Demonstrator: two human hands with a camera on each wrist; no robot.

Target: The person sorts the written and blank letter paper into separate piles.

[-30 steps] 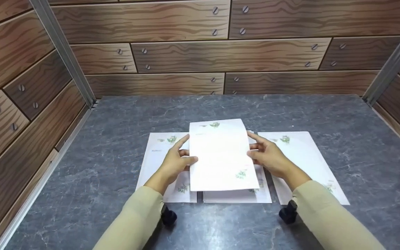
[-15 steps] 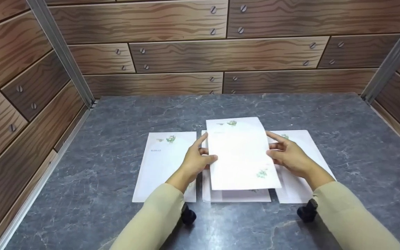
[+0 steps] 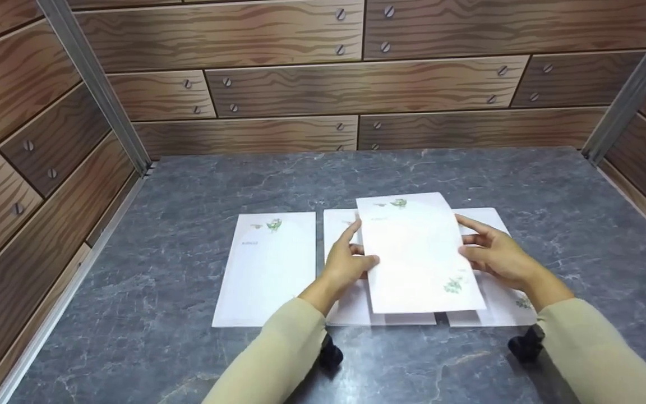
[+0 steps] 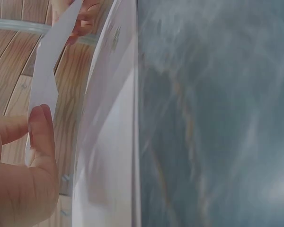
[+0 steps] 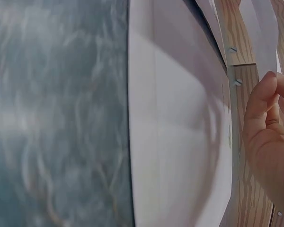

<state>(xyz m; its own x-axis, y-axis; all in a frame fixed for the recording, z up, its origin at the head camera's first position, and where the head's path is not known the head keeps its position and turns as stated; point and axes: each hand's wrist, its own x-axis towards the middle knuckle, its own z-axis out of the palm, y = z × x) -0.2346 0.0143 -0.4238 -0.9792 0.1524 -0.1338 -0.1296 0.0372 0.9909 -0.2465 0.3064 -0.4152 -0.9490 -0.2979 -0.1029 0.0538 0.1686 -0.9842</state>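
Between both hands a white sheet of paper [image 3: 418,255] with small green plant prints is held up above the table. My left hand [image 3: 345,266] pinches its left edge, thumb on the front. The right hand [image 3: 497,252] pinches the opposite edge. In the left wrist view the sheet [image 4: 49,66] appears bent and nearly edge-on, gripped by the left thumb and fingers. Beneath it lie a middle stack of paper [image 3: 351,303] and a right stack of paper [image 3: 511,297], both partly covered. Further left lies a similar printed stack of paper [image 3: 272,275], uncovered.
The papers rest in a row on a grey marbled table [image 3: 160,269]. Wood-patterned walls [image 3: 284,90] enclose the back and sides, with metal posts [image 3: 96,84] at the corners. Dark gaps separate the stacks.
Both hands have carried the held sheet to the right, from over the middle stack to across the middle and right stacks. The left stack has come into full view.
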